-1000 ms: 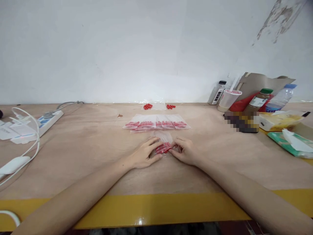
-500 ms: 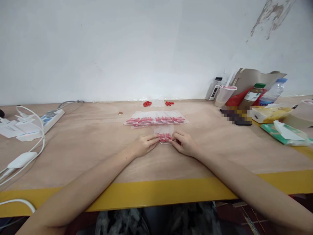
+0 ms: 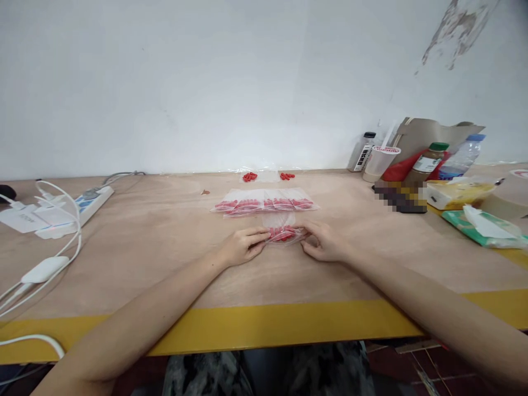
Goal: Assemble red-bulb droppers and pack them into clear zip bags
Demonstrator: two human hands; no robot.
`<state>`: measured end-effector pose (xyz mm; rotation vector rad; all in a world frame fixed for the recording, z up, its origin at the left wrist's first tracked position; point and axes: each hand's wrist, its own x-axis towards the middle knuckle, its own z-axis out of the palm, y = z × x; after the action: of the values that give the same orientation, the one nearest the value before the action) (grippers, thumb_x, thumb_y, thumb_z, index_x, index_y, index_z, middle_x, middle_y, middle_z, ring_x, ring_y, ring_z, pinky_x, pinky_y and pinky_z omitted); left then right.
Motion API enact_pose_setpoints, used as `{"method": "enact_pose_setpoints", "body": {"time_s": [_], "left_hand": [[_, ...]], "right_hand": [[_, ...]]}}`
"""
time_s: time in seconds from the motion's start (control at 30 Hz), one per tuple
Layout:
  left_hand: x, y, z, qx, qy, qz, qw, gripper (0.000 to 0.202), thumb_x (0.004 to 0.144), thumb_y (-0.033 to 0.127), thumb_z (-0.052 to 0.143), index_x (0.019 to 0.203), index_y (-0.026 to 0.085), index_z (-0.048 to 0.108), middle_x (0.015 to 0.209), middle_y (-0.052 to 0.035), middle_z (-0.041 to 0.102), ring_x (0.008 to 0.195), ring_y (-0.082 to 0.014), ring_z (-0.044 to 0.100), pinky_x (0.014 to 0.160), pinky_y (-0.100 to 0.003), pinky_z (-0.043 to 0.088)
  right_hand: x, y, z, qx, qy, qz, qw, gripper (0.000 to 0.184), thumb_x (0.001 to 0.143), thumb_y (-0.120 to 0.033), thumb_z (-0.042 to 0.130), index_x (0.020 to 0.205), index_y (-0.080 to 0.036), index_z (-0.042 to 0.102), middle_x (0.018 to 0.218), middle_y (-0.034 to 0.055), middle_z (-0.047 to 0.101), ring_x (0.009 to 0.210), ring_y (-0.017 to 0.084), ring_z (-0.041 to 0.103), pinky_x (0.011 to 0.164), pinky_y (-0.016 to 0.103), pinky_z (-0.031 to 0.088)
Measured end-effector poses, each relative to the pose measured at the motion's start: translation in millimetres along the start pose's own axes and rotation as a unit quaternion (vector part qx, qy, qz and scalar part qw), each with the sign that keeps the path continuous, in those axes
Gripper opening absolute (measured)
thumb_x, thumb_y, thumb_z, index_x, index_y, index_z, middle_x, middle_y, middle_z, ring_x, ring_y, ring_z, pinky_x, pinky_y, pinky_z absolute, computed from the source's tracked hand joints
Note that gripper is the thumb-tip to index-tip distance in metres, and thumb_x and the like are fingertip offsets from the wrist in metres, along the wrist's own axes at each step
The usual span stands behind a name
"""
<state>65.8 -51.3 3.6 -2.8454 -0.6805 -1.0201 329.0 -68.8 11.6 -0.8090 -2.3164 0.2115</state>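
A small clear zip bag [image 3: 284, 235] with several red pieces in it lies on the table between my hands, its opening edge toward me. The pieces look like short capsules or beads; their exact kind is too small to make out. My left hand [image 3: 246, 245] grips the bag's left side, fingertips on top. At its right corner, the curled fingers of my right hand [image 3: 325, 242] hold the edge. Just beyond lies a row of similar overlapping bags [image 3: 264, 202] with red pieces inside.
Farther back are two small piles of loose red pieces [image 3: 249, 176] and a clear plastic sheet [image 3: 268, 176] near the wall. Cables and a power strip [image 3: 97, 204] lie left. Bottles [image 3: 429, 159], a cup [image 3: 380, 162] and a green tissue pack [image 3: 478, 226] stand or lie right.
My right hand has moved a little to the right along the bag's near edge, and the bag's right corner now reaches farther right. My left hand stays at the left side.
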Motion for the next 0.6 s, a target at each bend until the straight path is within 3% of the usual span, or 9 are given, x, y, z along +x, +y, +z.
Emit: {"method": "enact_pose_setpoints", "body": {"time_s": [0.1,0.17,0.33,0.6], "left_hand": [[0,0,0.6,0.0,-0.014,0.01,1.0,0.029,0.082,0.026,0.052,0.11,0.018,0.058,0.112,-0.007,0.06,0.097,-0.0151,0.06,0.085,-0.026,0.05],[2,0,1.0,0.032,-0.007,0.026,0.999,0.028,0.083,0.026,0.052,0.109,0.018,0.058,0.111,-0.0065,0.061,0.095,-0.0155,0.062,0.084,-0.027,0.051],[6,-5,2.3,0.142,-0.007,0.101,0.985,0.022,0.087,0.016,0.044,0.101,0.017,0.06,0.104,-0.0066,0.065,0.091,-0.0162,0.063,0.081,-0.029,0.054],[8,-9,-1.9,0.228,-0.039,0.154,0.961,0.022,0.088,0.015,0.04,0.088,0.015,0.062,0.09,-0.0073,0.068,0.071,-0.0147,0.065,0.062,-0.026,0.055]], "right_hand": [[-5,11,2,-0.137,0.018,-0.043,0.989,0.027,0.082,-0.02,0.044,0.105,-0.02,0.057,0.092,0.008,0.063,0.072,0.015,0.059,0.063,0.027,0.048],[-5,16,3,-0.208,-0.003,-0.085,0.974,0.025,0.085,-0.019,0.04,0.1,-0.02,0.06,0.086,0.0074,0.064,0.068,0.014,0.058,0.058,0.026,0.046],[4,13,1,-0.266,-0.058,-0.192,0.943,0.031,0.087,-0.013,0.032,0.093,-0.016,0.062,0.072,0.0079,0.062,0.06,0.013,0.054,0.053,0.026,0.041],[1,14,0,-0.244,-0.021,-0.16,0.956,0.027,0.088,-0.016,0.034,0.093,-0.017,0.061,0.068,0.005,0.059,0.055,0.011,0.049,0.049,0.025,0.033]]}}
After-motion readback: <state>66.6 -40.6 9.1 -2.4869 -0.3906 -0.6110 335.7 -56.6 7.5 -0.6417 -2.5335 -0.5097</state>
